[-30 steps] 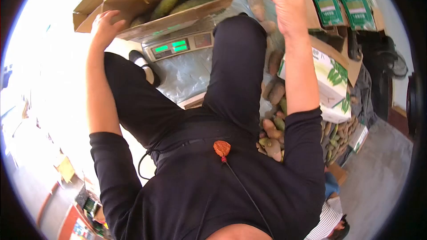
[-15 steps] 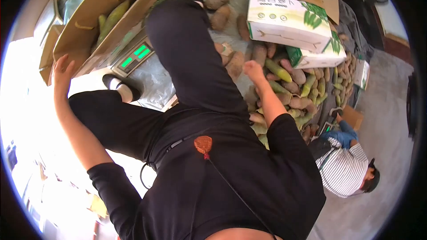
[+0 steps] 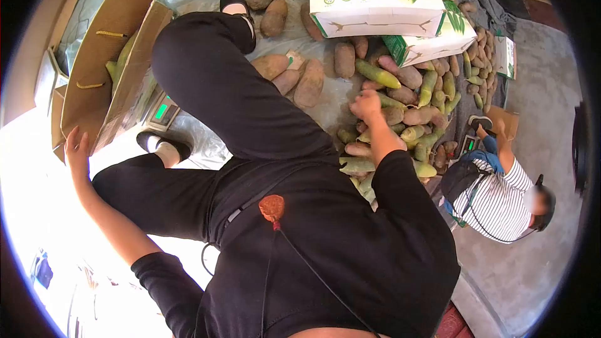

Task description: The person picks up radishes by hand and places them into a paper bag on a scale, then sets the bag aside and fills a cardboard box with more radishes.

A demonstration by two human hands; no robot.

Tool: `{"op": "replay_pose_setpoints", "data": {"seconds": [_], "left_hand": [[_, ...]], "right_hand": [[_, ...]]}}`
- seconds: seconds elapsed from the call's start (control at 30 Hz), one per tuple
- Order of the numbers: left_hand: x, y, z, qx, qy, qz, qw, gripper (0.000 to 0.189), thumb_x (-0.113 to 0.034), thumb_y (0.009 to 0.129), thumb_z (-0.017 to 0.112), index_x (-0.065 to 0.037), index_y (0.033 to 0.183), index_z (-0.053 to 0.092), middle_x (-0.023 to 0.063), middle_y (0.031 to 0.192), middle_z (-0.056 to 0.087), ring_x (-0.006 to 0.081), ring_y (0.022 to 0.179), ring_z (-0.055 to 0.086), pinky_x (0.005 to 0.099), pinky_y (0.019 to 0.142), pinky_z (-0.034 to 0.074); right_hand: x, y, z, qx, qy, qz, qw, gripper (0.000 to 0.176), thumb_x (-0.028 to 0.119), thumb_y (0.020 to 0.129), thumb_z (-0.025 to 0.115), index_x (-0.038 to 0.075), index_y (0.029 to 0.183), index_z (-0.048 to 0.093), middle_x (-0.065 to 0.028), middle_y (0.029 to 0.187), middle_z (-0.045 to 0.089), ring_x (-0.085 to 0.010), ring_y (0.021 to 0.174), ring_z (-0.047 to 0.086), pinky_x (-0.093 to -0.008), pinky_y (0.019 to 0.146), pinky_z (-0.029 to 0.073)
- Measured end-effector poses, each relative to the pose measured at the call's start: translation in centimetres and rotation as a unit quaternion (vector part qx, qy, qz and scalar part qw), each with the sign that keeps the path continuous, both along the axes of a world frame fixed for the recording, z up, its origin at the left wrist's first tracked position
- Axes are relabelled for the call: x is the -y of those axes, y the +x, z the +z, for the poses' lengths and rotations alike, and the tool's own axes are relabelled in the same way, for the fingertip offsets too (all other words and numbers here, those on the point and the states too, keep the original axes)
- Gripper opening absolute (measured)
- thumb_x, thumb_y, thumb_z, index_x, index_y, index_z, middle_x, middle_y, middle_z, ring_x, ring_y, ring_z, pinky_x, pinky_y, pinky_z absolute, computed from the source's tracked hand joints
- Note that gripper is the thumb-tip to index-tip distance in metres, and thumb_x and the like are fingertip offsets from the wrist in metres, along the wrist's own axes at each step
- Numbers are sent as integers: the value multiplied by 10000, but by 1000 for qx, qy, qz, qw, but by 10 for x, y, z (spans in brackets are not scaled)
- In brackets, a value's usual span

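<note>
My left hand [image 3: 77, 149] is at the lower corner of an open cardboard box [image 3: 131, 66], its fingers spread and holding nothing. Two yellow handles and a green radish [image 3: 123, 59] show inside the box, which rests by a scale [image 3: 162, 112] with a green display. Over a pile of green and brownish radishes [image 3: 419, 116], my right hand [image 3: 366, 105] has its fingers curled down; whatever lies under them is hidden. Close above that hand is a long green radish [image 3: 377, 74].
White printed boxes [image 3: 375, 3] stand behind the pile. Several brown radishes [image 3: 273, 17] lie on plastic sheeting beyond my leg. At the right, a person in a striped shirt [image 3: 494, 203] sits near another scale [image 3: 469, 144] and a small cardboard box [image 3: 503, 122].
The view has shifted. My right hand has come down onto the radish pile, while my left hand stays by the box corner. The other person's arm now reaches toward the small cardboard box.
</note>
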State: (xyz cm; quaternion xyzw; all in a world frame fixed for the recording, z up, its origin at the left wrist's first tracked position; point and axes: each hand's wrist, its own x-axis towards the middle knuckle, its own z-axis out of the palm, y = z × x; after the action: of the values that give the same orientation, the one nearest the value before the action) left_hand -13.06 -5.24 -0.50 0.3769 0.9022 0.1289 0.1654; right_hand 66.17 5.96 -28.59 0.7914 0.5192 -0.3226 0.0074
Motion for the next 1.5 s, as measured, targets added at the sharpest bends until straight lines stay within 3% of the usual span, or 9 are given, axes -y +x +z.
{"op": "replay_pose_setpoints", "data": {"seconds": [0.07,0.13,0.27,0.3,0.4,0.9,1.1,1.37,1.5], "left_hand": [[1,1,0,6,14,1,1000,413,-224,815,608,-58,1187,544,136,1214,510,264,1137,479,365,940,385],[3,0,0,8,26,7,1000,411,-215,815,607,-56,1188,542,136,1218,506,265,1141,476,363,941,386],[5,-2,-4,-11,65,-31,997,405,-178,792,624,-20,1157,555,138,1201,513,255,1132,483,359,926,402],[6,2,-4,-54,56,-24,997,394,-172,784,623,-23,1144,565,143,1191,526,258,1114,496,357,917,407],[-1,21,6,-119,44,-58,990,376,-177,776,630,-58,1129,577,134,1146,555,257,1081,511,357,915,408],[-13,32,6,-155,37,-40,986,410,-254,750,645,-76,1115,591,134,1183,539,281,1118,486,368,954,374],[-11,30,5,-156,30,-42,986,409,-262,745,649,-101,1118,595,127,1199,530,281,1127,481,373,955,375],[-6,38,11,-141,47,-17,989,410,-271,749,647,-102,1117,591,120,1182,537,283,1122,476,370,961,371],[-8,40,15,-133,48,-17,990,405,-274,760,640,-89,1116,587,120,1177,539,283,1119,476,367,956,378]], "right_hand": [[-30,-17,84,-44,140,-129,981,380,132,694,685,-14,1017,550,-180,982,620,-323,895,599,-384,796,470],[-51,15,70,105,174,-163,966,540,151,690,712,-26,1144,479,-196,1086,578,-310,1006,563,-363,861,437],[-74,83,31,48,128,-265,954,784,252,611,763,-36,1249,410,-239,1258,454,-356,1170,443,-379,982,375],[-79,121,-12,38,117,-268,956,793,131,679,710,80,1347,286,-135,1217,468,-278,1006,516,-418,679,491],[-84,44,73,-55,28,-337,939,725,181,701,698,94,1309,314,-88,1234,452,-260,1020,473,-399,720,431],[-53,26,41,-31,-86,-343,935,404,213,734,721,174,1084,523,-35,1113,500,-225,971,453,-373,722,442],[-57,-21,73,-83,-159,-291,940,383,256,720,731,56,1001,564,-90,851,577,-207,630,546,-331,523,442],[-9,-24,63,-395,-206,-411,795,263,372,815,595,115,859,556,-19,638,552,-156,474,502,-290,503,456],[8,-42,95,-383,-198,-406,806,276,377,804,611,118,894,581,-31,705,595,-132,493,501,-296,583,464]]}}
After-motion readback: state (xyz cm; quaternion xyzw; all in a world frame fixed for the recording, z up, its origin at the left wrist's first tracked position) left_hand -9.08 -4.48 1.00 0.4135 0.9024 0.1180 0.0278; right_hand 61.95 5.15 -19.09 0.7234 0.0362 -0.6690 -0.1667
